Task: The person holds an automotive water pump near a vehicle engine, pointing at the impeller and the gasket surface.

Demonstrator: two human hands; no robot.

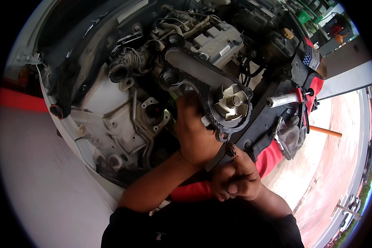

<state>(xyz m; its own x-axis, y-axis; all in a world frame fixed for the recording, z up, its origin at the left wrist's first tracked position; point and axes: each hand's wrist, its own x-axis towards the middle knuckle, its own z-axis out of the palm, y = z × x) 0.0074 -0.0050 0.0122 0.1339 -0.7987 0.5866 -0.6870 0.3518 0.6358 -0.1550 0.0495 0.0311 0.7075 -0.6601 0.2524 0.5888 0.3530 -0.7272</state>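
Pump (215, 82), centre of frame: held at lower edge by left hand (199, 138). Right hand (238, 175), lower centre: index fingertip (232, 151) black-smeared, others curled; cannot tell if holding anything.

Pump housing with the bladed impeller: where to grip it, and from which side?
Probably the outer back and lower-left edge of the pump housing, coming from the left and below, as the left hand does. Its open side faces the camera, showing a black-coated rim and exposed blades on the impeller, so the grip should likely stay off both.
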